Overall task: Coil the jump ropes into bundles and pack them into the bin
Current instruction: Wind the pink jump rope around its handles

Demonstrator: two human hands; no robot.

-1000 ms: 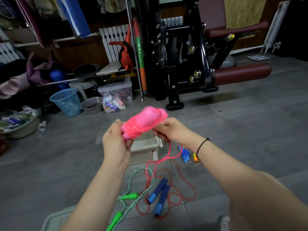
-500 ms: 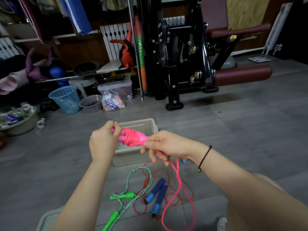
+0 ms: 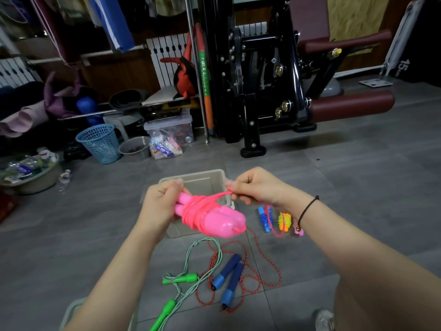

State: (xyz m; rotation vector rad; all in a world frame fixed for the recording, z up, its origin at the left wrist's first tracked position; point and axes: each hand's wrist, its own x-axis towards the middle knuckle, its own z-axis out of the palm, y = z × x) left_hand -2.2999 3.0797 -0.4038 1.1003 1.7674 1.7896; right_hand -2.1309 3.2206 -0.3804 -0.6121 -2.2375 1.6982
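- Below the grip and nearest us, two loose ropes lie on the floor with their cords crossing: one green rope (image 3: 181,279) and one red rope (image 3: 248,280) with two blue handles.
- Our left hand (image 3: 162,204) reaches forward above them. Its fingers curl round the thin ends of the pink rope's (image 3: 210,218) two handles, which lie side by side.
- Our right hand (image 3: 257,187), just right of the grip and level with it, pinches one taut loop of pink cord. The other turns are wound round the handles.
- Lower right of the grip, three bundles sit in a row on the floor: blue bundle (image 3: 265,218), yellow bundle (image 3: 285,220), small pink bundle (image 3: 298,229).
- Just behind the grip stands one open bin (image 3: 202,180).
- Far beyond, to the left, is one blue basket (image 3: 100,142).
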